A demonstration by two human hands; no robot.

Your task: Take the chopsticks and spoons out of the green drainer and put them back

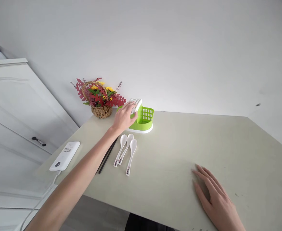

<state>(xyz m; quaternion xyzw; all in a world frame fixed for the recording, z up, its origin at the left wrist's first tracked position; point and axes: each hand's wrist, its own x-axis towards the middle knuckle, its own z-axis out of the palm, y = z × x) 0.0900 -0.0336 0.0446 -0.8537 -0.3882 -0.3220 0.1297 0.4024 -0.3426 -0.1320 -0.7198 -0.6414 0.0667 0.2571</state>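
Note:
My left hand (124,118) reaches to the far side of the table, its fingers closed over the white top piece (136,104) of a green utensil holder (143,125). The holder has a lattice-walled compartment on its right and a white base; my hand hides much of its left side. In front of it lie three white spoons (132,147) with dark markings on their handles. Dark chopsticks (107,157) lie left of the spoons, partly covered by my forearm. At the right, my right hand (215,195) rests on the table with fingers stretched out and nothing in it.
A wicker basket (101,112) of red and yellow flowers stands left of the holder, by the wall. A white power bank (65,156) with a cable (41,199) lies near the table's left edge. White cabinets (22,106) stand at the left.

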